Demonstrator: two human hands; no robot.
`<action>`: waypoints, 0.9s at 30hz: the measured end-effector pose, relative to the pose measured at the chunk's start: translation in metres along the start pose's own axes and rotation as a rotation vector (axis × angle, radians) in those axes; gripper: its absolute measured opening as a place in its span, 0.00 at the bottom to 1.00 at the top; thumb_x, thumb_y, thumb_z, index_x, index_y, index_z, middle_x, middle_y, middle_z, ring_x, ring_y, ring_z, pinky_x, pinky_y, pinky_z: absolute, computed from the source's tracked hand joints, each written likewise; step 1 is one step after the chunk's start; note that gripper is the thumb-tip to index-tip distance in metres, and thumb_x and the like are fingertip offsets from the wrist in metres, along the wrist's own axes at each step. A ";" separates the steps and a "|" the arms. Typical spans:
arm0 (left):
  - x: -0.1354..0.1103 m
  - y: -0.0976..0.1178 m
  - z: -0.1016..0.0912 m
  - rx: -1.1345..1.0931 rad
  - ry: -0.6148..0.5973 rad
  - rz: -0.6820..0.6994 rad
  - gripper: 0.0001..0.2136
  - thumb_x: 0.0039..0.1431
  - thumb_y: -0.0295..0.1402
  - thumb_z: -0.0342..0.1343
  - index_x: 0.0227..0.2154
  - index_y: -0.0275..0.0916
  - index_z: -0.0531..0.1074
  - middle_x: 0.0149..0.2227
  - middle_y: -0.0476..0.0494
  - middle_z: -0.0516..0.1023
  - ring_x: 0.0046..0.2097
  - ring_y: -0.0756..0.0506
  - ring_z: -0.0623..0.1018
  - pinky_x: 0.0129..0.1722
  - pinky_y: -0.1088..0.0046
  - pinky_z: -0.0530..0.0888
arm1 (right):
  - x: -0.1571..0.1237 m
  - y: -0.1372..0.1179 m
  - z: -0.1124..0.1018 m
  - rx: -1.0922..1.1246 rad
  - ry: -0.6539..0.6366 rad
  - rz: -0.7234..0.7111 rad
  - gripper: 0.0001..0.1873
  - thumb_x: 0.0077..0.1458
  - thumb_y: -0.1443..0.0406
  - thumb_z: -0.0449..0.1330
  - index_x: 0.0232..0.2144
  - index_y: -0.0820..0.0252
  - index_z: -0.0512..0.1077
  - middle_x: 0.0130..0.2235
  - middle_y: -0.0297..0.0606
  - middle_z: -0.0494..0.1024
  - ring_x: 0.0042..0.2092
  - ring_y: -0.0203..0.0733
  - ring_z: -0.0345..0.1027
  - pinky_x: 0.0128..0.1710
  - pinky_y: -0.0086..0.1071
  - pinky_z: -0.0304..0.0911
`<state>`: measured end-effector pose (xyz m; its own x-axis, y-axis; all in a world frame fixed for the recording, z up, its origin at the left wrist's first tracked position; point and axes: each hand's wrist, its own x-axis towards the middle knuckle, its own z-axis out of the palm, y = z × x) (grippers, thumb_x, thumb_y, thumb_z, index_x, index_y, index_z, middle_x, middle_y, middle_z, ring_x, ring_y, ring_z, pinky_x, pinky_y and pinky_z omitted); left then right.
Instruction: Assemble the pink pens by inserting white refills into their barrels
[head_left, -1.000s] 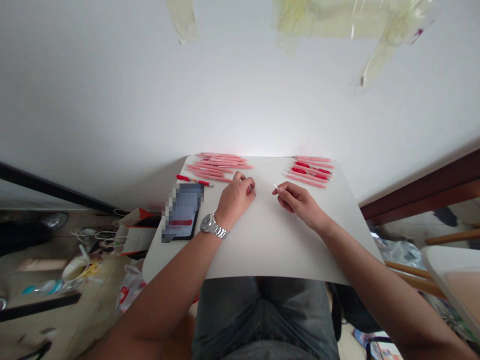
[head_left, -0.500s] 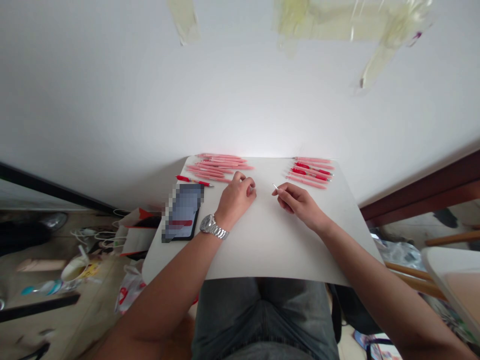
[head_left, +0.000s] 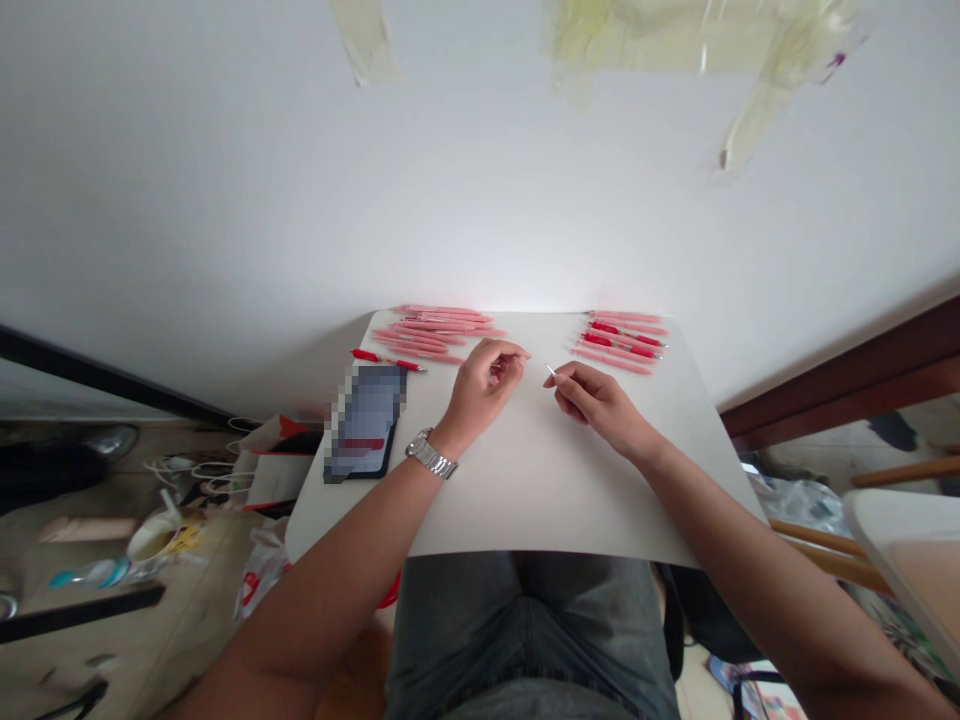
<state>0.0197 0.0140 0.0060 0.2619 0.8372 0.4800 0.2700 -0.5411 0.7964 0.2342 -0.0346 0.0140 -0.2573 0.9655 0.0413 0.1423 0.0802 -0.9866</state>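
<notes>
Now my left hand has come up off the counter and turned, knuckles lifted, forefinger and thumb stretched out to the right; half a second ago it sat curled and low by the left pile of pink pens. My right hand has not moved, same spot, same grip. The piles, red pen and phone are unchanged

The thin white rod sticks up and to the left out of my right fingertips, in the gap between both hands, near the middle of the counter. My left fingertips are just beside its free end, not touching as far as I can see

Right hand: closed in a pinch, thumb and fingers tight on the lower end of the rod, heel of the hand resting on the counter. Left hand: loosely half-closed, something pinkish shows inside the curl but I cannot tell if it grips anything. Wristwatch on the left wrist

Right pile of pens lies beyond my right hand, apart from it. A single red pen lies just beyond the phone on the left edge
</notes>
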 end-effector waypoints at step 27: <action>-0.005 0.012 0.003 0.159 -0.107 0.171 0.04 0.68 0.29 0.57 0.38 0.41 0.76 0.37 0.46 0.76 0.38 0.49 0.75 0.39 0.71 0.75 | 0.000 0.004 -0.007 -0.526 0.039 -0.232 0.21 0.72 0.50 0.52 0.50 0.56 0.77 0.31 0.37 0.77 0.30 0.40 0.63 0.33 0.33 0.59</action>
<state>0.0249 0.0035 0.0120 0.4107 0.7241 0.5541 0.3538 -0.6866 0.6351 0.2414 -0.0321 0.0111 -0.3049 0.9154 0.2629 0.5450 0.3941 -0.7400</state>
